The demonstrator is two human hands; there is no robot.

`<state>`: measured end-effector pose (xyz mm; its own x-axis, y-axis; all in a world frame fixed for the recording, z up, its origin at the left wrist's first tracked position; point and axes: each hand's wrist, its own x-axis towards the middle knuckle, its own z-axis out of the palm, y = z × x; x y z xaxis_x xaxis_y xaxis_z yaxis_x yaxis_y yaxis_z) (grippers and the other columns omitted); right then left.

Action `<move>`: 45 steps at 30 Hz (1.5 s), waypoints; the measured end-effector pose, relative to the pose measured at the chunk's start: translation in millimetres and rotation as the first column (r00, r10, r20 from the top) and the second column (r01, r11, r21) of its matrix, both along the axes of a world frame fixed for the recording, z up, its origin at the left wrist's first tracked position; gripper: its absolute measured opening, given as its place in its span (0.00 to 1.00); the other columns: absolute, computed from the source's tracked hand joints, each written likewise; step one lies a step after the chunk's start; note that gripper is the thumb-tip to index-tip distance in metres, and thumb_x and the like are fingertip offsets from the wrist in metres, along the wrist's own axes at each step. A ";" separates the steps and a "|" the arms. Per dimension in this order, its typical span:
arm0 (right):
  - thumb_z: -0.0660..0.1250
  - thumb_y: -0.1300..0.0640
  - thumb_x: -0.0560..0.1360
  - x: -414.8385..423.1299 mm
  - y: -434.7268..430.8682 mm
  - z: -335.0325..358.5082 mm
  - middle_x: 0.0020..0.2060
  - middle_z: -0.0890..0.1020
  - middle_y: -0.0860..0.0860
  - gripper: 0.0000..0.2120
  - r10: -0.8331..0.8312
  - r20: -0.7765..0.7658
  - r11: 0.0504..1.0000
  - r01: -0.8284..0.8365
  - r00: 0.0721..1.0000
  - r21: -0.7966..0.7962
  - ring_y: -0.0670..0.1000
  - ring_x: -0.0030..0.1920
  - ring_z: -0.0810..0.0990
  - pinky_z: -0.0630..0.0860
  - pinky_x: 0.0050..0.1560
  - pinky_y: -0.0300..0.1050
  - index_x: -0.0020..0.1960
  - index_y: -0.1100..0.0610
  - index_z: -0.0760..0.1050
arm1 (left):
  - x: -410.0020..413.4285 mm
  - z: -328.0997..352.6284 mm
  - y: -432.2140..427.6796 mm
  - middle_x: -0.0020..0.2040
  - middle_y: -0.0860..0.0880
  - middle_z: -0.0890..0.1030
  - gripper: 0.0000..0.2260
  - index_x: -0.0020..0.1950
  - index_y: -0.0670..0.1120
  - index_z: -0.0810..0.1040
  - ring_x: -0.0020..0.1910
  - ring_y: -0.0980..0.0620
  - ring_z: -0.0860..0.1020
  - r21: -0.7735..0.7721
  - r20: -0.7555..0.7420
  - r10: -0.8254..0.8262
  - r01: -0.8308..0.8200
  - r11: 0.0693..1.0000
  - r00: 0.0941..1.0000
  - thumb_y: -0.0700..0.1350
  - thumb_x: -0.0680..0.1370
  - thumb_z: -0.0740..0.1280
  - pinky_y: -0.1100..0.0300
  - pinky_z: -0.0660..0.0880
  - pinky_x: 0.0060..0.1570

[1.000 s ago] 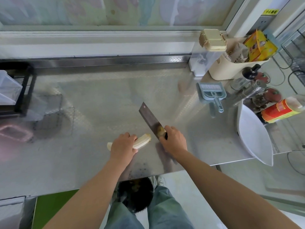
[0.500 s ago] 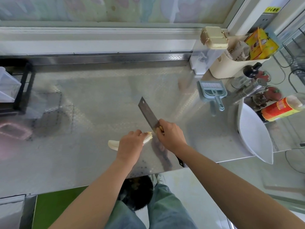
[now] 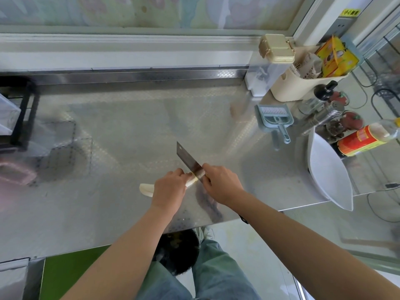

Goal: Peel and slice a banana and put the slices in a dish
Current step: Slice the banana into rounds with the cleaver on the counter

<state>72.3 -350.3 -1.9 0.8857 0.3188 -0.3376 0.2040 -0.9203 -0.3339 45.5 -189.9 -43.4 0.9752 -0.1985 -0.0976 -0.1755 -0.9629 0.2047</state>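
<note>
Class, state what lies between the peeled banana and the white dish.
Head view: beside the banana, the right hand gripping the cleaver; then bare steel counter up to the dish.

Yellow sticker [image 3: 351, 12] is only sign you can partly read. Sits on grey box [image 3: 343, 26], above and right of cream caddy [image 3: 290, 87]. Black Chinese characters: first two read 小心, rest too blurred for you.

Yellow packet [image 3: 336, 57], standing inside caddy: dark print and small pictures, no word legible.

Bottle [image 3: 365, 139], lying below and right of caddy: red label with yellow print, too small for you to read.
</note>
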 end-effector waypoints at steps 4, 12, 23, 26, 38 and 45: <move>0.54 0.58 0.79 -4.3 1.0 -3.4 0.35 0.71 0.51 0.04 0.006 -0.021 1.000 -0.006 1.000 -0.019 0.56 0.36 0.73 0.67 0.34 0.47 0.46 0.56 0.66 | 0.2 -1.1 0.3 0.37 0.53 0.78 0.18 0.50 0.53 0.82 0.32 0.51 0.76 -0.023 0.032 -0.002 0.003 1.000 0.999 0.40 0.63 0.77 0.59 0.67 0.23; 0.52 0.56 0.81 -19.8 1.2 -24.5 0.41 0.73 0.52 0.06 -0.048 -0.047 0.999 0.048 0.998 0.011 0.59 0.41 0.75 0.68 0.37 0.47 0.54 0.57 0.66 | -0.1 -3.5 2.3 0.42 0.52 0.78 0.17 0.55 0.52 0.80 0.36 0.49 0.76 -0.107 0.044 0.006 -0.001 0.994 0.999 0.40 0.68 0.74 0.57 0.70 0.27; 0.56 0.58 0.78 -6.3 -2.3 -3.0 0.33 0.71 0.50 0.03 -0.048 0.061 0.995 0.043 0.997 0.084 0.56 0.33 0.71 0.60 0.29 0.44 0.46 0.56 0.64 | 0.0 -3.2 1.4 0.39 0.52 0.79 0.16 0.50 0.53 0.82 0.33 0.50 0.77 -0.037 0.042 -0.007 0.008 0.999 0.999 0.41 0.65 0.77 0.58 0.72 0.24; 0.57 0.57 0.78 -5.4 -1.7 0.1 0.35 0.75 0.54 0.04 -0.035 0.041 0.997 0.032 0.999 0.069 0.58 0.35 0.73 0.63 0.31 0.45 0.48 0.57 0.67 | 0.2 -2.7 0.7 0.38 0.52 0.78 0.16 0.48 0.53 0.82 0.32 0.50 0.76 -0.015 0.045 -0.008 0.009 1.000 0.999 0.41 0.63 0.77 0.58 0.70 0.23; 0.54 0.57 0.79 -8.4 6.1 -6.2 0.33 0.71 0.50 0.03 -0.005 0.031 1.000 0.004 1.000 0.014 0.57 0.35 0.74 0.64 0.32 0.45 0.50 0.55 0.66 | 1.3 -4.9 0.0 0.36 0.53 0.77 0.15 0.48 0.54 0.81 0.32 0.51 0.75 -0.005 0.032 0.017 -0.017 1.000 0.999 0.41 0.64 0.77 0.59 0.69 0.25; 0.53 0.56 0.81 -9.3 12.6 -19.2 0.38 0.71 0.49 0.05 0.022 0.009 0.999 -0.022 1.000 -0.031 0.58 0.38 0.76 0.67 0.35 0.47 0.53 0.55 0.65 | 1.2 -4.1 2.0 0.40 0.52 0.78 0.15 0.52 0.53 0.80 0.36 0.49 0.77 -0.069 0.021 0.013 -0.012 0.998 1.000 0.42 0.67 0.75 0.56 0.73 0.29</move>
<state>63.0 -337.7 -21.2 0.8817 0.3277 -0.3394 0.2270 -0.9253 -0.3037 46.7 -187.8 -47.6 0.9793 -0.1920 -0.0634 -0.1687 -0.9488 0.2671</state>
